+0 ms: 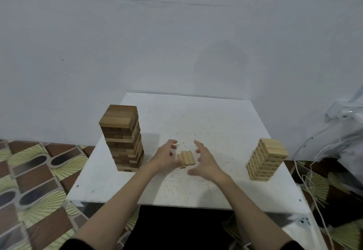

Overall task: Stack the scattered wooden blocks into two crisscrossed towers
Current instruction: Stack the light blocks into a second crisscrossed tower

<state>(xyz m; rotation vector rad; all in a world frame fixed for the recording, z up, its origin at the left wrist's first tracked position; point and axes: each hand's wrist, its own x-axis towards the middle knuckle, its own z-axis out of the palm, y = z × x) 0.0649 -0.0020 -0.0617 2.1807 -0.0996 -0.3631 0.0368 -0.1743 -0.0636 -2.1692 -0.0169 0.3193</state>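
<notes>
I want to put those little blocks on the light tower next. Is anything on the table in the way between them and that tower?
Nothing visible is. The three loose blocks lie between the left hand and right hand. From there to the light tower on the right, only bare white table shows. The dark tower stands on the other side.

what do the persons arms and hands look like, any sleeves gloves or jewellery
Both forearms are bare from the wrist back almost to the elbow. Dark, black-looking sleeves show only at the bottom edge of the picture, one on each arm. The left hand and right hand are bare, with no gloves. No watch, bracelet or ring can be seen, though the picture is too soft to rule out a thin ring.
</notes>
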